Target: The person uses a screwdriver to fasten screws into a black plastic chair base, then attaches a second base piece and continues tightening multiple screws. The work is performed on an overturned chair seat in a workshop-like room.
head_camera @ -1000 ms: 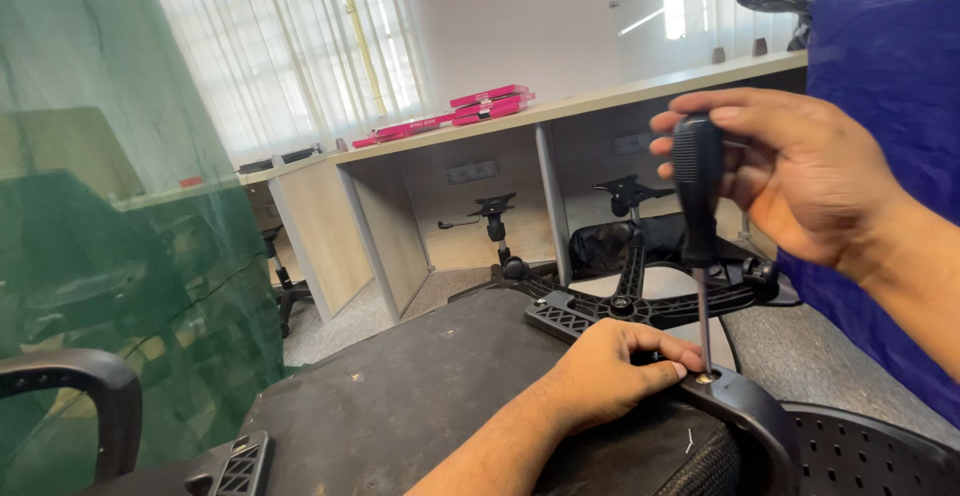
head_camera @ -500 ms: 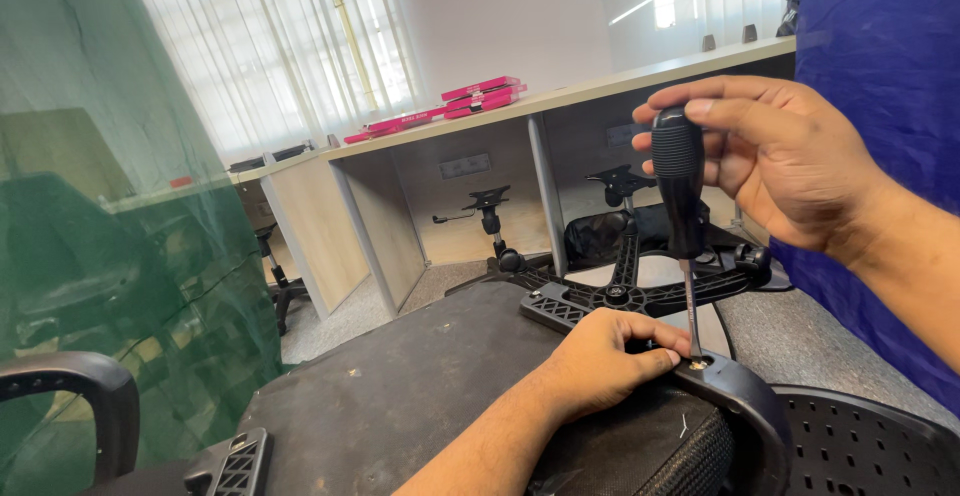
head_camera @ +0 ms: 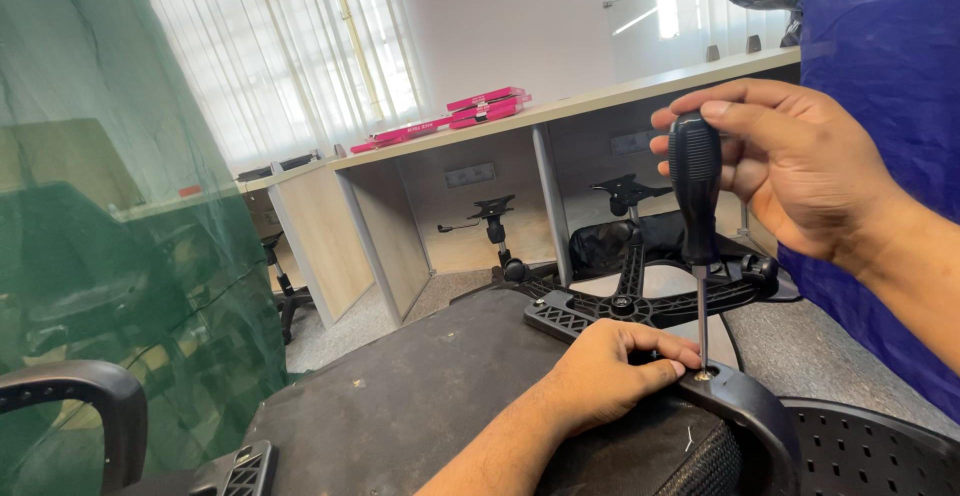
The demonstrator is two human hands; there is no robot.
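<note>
Screwdriver [head_camera: 695, 191] held upright in the right hand [head_camera: 790, 171], tip in a screw [head_camera: 703, 375] just beside the left hand's [head_camera: 610, 376] fingertips pressing the armrest [head_camera: 750, 411]; screw looks nearly seated, tightening unfinished.

The right hand [head_camera: 790, 171] wraps the black-handled screwdriver [head_camera: 697, 226] upright, its tip in a screw on the curved black plastic armrest bracket [head_camera: 745, 411]; the left hand [head_camera: 610, 371] steadies beside it.

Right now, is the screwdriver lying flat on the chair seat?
No, the right hand holds the screwdriver upright, tip in the black armrest bracket beside the left hand.
</note>
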